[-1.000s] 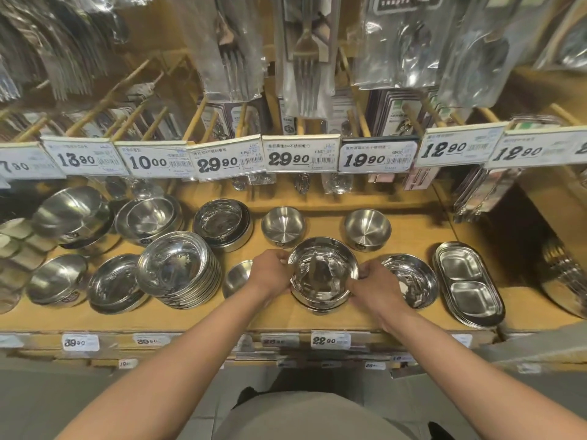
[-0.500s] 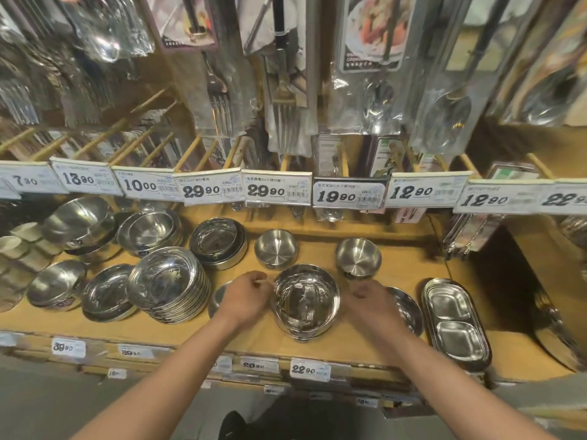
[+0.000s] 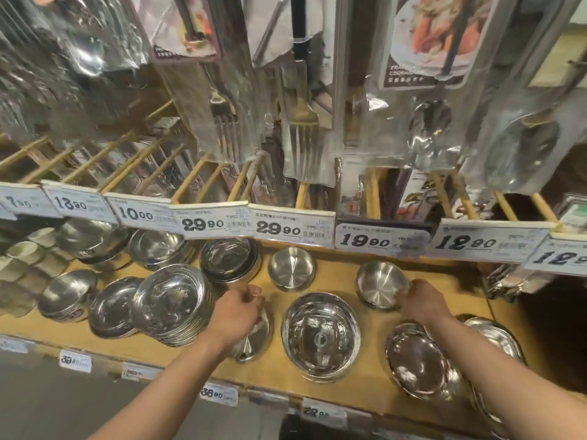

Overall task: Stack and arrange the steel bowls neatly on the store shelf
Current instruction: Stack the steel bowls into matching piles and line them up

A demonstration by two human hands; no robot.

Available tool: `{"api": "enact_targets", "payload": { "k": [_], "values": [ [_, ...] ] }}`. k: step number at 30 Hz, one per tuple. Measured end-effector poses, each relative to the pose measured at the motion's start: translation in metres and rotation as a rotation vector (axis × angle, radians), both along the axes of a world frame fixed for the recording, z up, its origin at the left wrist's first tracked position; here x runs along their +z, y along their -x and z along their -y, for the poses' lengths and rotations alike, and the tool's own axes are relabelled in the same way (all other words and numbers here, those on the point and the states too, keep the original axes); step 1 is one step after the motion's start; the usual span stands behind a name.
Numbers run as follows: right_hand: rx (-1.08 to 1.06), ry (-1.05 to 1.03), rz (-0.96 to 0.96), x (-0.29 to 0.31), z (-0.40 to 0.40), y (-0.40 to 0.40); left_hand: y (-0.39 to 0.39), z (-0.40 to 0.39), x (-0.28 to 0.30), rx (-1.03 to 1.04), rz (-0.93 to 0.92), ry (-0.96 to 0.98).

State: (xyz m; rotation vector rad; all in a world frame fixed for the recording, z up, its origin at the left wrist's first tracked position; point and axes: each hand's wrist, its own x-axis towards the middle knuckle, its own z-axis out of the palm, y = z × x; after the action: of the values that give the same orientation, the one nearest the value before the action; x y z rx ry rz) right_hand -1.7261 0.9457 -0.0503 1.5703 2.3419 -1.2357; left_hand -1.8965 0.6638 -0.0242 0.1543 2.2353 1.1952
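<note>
Wooden shelving [image 3: 336,381] runs across the view under a row of price tags [image 3: 293,228], with packaged forks [image 3: 301,144] hanging above. At far left sits a tilted stack of shallow steel dishes [image 3: 173,304], leaning so its mouths face up and toward the camera. Just right of it the left hand [image 3: 236,312] hovers with loosely curled fingers over a small bowl [image 3: 254,336], mostly hidden beneath it; whether it touches I cannot tell. Next comes the large steel bowl stack [image 3: 320,335], upright near the front edge, mouth straight up, free of both hands. Behind and to the right, the right hand [image 3: 419,301] curls its fingers at the rim of a small brushed bowl [image 3: 381,285], also mouth up. Round bowls have no long axis. They look light, rigid and slick, likely to clatter; opposite rim edges probably offer the surest hold.
</note>
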Motion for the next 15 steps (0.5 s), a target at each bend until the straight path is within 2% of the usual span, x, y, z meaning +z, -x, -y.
{"api": "enact_targets", "payload": {
  "k": [4,11,13,15],
  "values": [
    [0.052,0.041,0.033,-0.011,-0.001,0.009,0.027,-0.023,-0.017,-0.1,-0.112,0.153],
    [-0.241,0.319,-0.237,-0.011,-0.009,0.011,0.064,-0.068,-0.046,-0.299,-0.207,0.439],
    [-0.304,0.378,-0.347,-0.006,-0.009,0.005,0.068,-0.077,-0.054,-0.302,-0.244,0.46],
    [-0.326,0.398,-0.385,0.002,-0.007,-0.002,0.071,-0.082,-0.064,-0.205,-0.191,0.395]
  ]
}}
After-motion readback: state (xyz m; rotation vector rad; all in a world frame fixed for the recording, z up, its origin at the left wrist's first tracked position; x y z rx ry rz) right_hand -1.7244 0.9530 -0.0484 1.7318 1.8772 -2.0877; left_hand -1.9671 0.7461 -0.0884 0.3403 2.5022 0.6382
